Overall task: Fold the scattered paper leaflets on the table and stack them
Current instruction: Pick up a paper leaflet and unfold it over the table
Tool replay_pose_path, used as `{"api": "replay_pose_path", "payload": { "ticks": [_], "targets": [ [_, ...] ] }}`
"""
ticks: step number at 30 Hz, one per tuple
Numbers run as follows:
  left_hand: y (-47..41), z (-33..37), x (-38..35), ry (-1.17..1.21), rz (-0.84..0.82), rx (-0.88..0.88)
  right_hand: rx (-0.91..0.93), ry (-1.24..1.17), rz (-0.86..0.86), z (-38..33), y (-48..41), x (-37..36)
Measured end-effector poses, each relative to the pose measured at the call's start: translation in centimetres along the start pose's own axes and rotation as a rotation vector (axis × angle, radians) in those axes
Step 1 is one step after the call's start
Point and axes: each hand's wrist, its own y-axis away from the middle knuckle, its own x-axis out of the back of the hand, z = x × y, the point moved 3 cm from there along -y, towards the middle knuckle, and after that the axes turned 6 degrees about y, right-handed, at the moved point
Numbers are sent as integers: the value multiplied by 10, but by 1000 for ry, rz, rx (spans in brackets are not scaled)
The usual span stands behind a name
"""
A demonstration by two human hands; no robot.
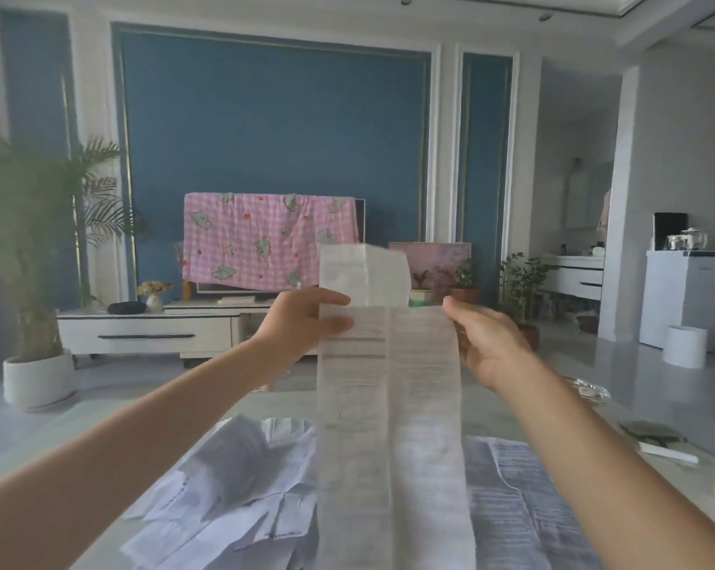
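A potted palm (31,240) stands at far left beside a low white cabinet (142,331). On the table (285,407) below lies a loose heap of leaflets (232,479). The left hand (302,322) pinches the left edge of a long leaflet (388,405) between thumb and fingers. The sheet hangs in the air above the table, creased lengthwise, its top part apparently bent back. The right hand (487,343) grips the right edge, thumb in front, fingers behind the paper. A flat leaflet (507,495) lies on the table to the right, and farther off stands a white bin (684,346)
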Motion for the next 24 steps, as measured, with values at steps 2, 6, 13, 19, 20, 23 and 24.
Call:
{"api": "replay_pose_path", "payload": {
  "ticks": [2,6,13,19,20,23,24],
  "targets": [
    [3,2,11,44,29,11,91,25,-126,-7,8,-9],
    [6,5,36,44,95,-5,201,297,-337,-11,22,-27],
    [23,-1,64,120,59,14,260,290,-319,-11,27,-52],
    [53,-35,57,289,-314,162,240,96,-312,-8,27,-72],
    [57,-39,56,336,-317,197,231,74,-297,-8,27,-74],
    [68,-58,54,471,-335,359,181,2,-300,-1,24,-78],
    [71,-64,53,491,-330,389,151,13,-322,5,25,-79]
  ]
}}
